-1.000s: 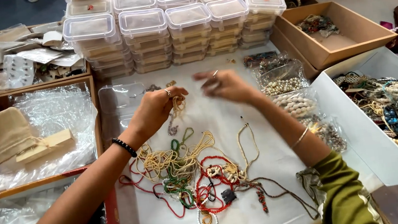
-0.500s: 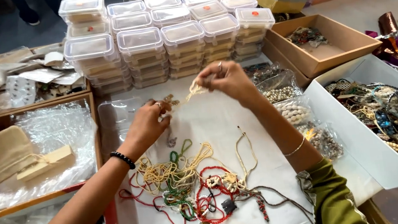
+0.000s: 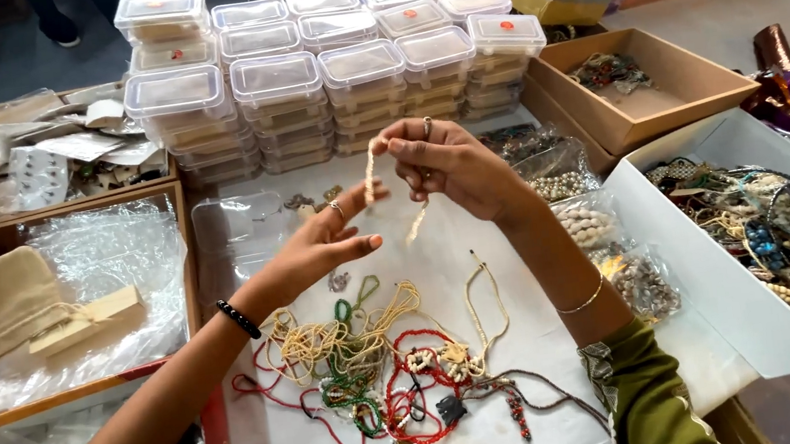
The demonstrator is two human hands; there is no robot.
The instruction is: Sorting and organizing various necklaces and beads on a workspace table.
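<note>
A cream bead strand (image 3: 371, 170) was pinched in the right hand (image 3: 453, 165) and lifted above the white sheet (image 3: 502, 440) on the table. The left hand (image 3: 327, 240) was spread open, fingertips touching the strand. Open room was left between the tangled necklaces (image 3: 372, 365) below and the stacked clear boxes (image 3: 336, 69) behind

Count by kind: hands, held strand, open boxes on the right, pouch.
Hands: 2, left hand and right hand
Cream strand, held: 1
Open boxes: 2, brown box and white box
Pouch: 1
Total: 6
</note>
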